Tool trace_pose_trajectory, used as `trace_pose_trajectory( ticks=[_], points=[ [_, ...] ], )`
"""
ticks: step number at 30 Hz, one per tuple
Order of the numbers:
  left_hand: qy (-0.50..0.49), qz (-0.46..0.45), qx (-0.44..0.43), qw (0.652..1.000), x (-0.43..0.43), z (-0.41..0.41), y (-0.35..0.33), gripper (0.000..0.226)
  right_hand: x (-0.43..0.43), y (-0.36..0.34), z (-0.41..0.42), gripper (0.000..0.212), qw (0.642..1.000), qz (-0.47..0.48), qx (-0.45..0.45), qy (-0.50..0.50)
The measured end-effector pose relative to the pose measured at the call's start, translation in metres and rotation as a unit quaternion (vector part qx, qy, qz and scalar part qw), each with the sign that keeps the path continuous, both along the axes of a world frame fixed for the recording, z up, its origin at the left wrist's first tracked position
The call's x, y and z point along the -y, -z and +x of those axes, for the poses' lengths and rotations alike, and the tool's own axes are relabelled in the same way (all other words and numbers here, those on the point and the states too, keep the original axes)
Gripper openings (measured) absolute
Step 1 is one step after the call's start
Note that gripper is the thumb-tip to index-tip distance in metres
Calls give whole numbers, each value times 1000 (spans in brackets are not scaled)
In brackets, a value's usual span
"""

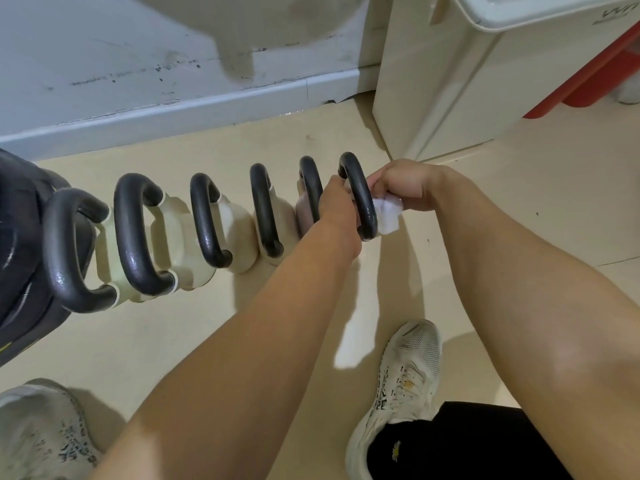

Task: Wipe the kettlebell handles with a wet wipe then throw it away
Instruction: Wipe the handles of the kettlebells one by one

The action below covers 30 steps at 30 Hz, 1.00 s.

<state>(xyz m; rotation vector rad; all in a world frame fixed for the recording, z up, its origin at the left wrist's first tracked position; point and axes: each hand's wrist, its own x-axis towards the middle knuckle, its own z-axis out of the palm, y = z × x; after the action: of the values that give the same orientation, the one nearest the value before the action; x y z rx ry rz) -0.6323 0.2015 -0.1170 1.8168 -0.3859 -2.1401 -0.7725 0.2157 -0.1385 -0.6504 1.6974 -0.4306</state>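
Several pale kettlebells with black handles stand in a row on the floor along the wall. My left hand (335, 206) reaches between the two rightmost handles, its fingers curled round the rightmost handle (360, 195). Just right of that handle, my right hand (401, 185) pinches a crumpled white wet wipe (388, 213) against it. The neighbouring handle (310, 188) sits just left of my left hand. The rightmost kettlebell's body is hidden behind my hands.
A cream cabinet (446, 81) with a white bin on top stands close to the right of the row. A dark weight (20, 244) sits at the far left. My shoes (405, 379) are on the beige floor below, and the grey wall skirting (173, 116) runs behind.
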Motion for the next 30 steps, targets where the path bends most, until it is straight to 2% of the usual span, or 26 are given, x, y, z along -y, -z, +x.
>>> trace_pose_trajectory(
  ticks=[3, 7, 10, 12, 14, 18, 20, 21, 22, 23, 24, 25, 26, 27, 30],
  points=[
    [-26, 12, -30, 999, -6, 2, -18, 40, -5, 1, 3, 37, 999, -22, 28, 32],
    [-46, -3, -72, 996, -15, 8, -25, 36, -18, 8, 0, 27, 992, -85, -8, 93],
    [-76, -42, -65, 994, -20, 15, -20, 39, -32, 8, 1, 25, 990, -84, -5, 115],
    [-78, -64, -84, 991, -25, 18, -17, 45, -39, 6, 1, 20, 992, -67, -55, 93],
    [-69, -91, -105, 988, -34, 23, -13, 48, -43, 0, 2, 8, 989, -64, -107, 74],
    [-17, -163, -118, 979, -52, 29, -11, 31, -48, -13, 2, 11, 978, -102, -133, 127],
    [22, -240, -113, 964, -56, 28, -6, 14, -47, -23, 2, 9, 972, -122, -116, 161],
    [66, -295, -96, 948, -57, 27, -2, 13, -45, -27, 3, 7, 970, -136, -102, 176],
    [136, -370, -58, 917, -56, 27, 8, 22, -43, -31, 5, 7, 968, -148, -92, 182],
    [239, -465, 6, 852, -56, 30, 15, 28, -40, -33, 7, 8, 967, -158, -84, 181],
    [351, -556, 74, 750, -55, 33, 21, 31, -38, -36, 9, 9, 967, -164, -77, 180],
    [443, -624, 150, 626, -54, 36, 26, 36, -35, -37, 10, 9, 966, -167, -74, 182],
    [496, -653, 213, 531, -53, 40, 28, 44, -33, -38, 12, 9, 964, -170, -71, 190],
    [517, -659, 251, 485, -52, 42, 28, 48, -31, -39, 13, 9, 961, -172, -68, 205],
    [542, -684, 284, 396, -50, 43, 25, 45, -27, -38, 18, 10, 945, -183, -32, 268]
  ],
)
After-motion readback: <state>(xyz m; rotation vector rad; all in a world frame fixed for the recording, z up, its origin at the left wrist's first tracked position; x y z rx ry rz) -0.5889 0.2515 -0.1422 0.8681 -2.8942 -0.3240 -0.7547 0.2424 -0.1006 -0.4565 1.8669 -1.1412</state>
